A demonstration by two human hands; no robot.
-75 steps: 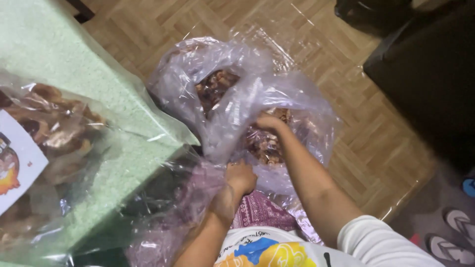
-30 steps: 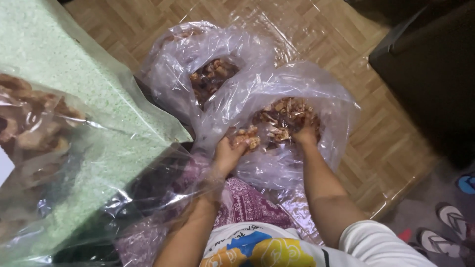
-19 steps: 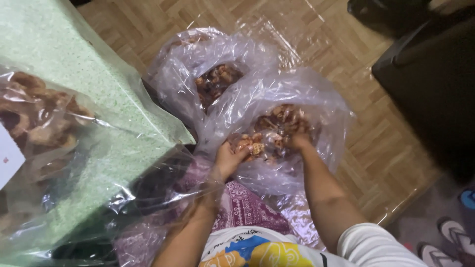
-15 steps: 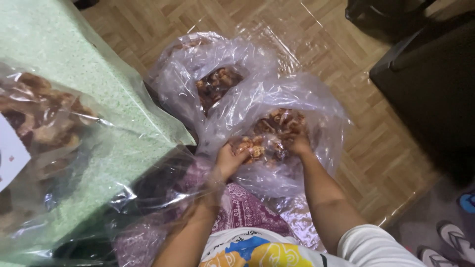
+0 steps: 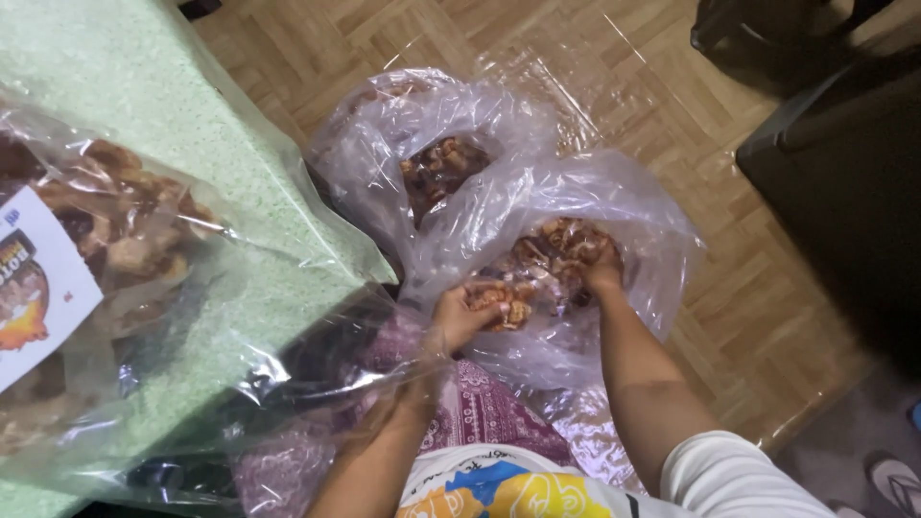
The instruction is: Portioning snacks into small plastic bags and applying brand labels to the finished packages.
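Snacks [image 5: 552, 264]: brown, crisp-looking pieces heaped inside the near bag, on the floor in front of the person's knees.
Near bag [image 5: 633, 206]: clear plastic, mouth open upward, crumpled walls standing around both hands.
Left hand [image 5: 462, 315]: at the bag's near edge, fingers curled around a clump of the brown pieces.
Right hand [image 5: 600, 273]: deeper in the same bag, sunk among the pieces; fingers hidden, so I cannot tell whether it grips or lies spread.
Far bag [image 5: 384, 134]: a second clear bag just behind the first and touching it, with a darker heap of the same kind showing through its opening.
Table [image 5: 115, 86]: pale green top at the left, its corner just beside both bags.
Packed bag [image 5: 125, 240]: clear, filled with similar pieces, lying on the table with a white label on its side.
Floor [image 5: 317, 38]: wood parquet.
Slipper [image 5: 897, 480]: at the bottom right corner.
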